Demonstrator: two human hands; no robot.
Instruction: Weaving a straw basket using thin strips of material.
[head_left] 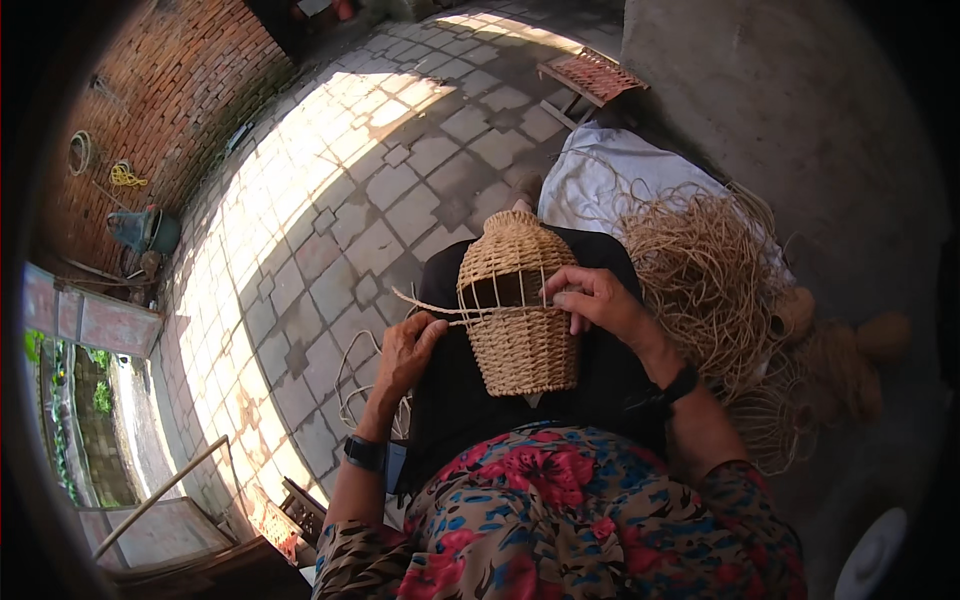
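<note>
A woven straw basket (525, 355) rests upright on my black-covered lap (440, 400), with a narrower domed top and a band of bare upright ribs round a dark opening in its middle. My left hand (414, 345) is left of the basket, its thumb and forefinger closed on a twisted straw cord (447, 323) that runs to the weave. A second cord end (408, 297) sticks out leftward above it. My right hand (588, 298) grips the basket's right side at the ribs, some fingertips hidden behind them.
A white sheet (590, 165) with a large tangle of straw cord (690, 280) lies right of me, near round woven pieces (880, 337). A red slatted bench (590, 72) stands beyond. Paving extends ahead to a brick wall (200, 60) with a bucket (160, 230) beside it.
</note>
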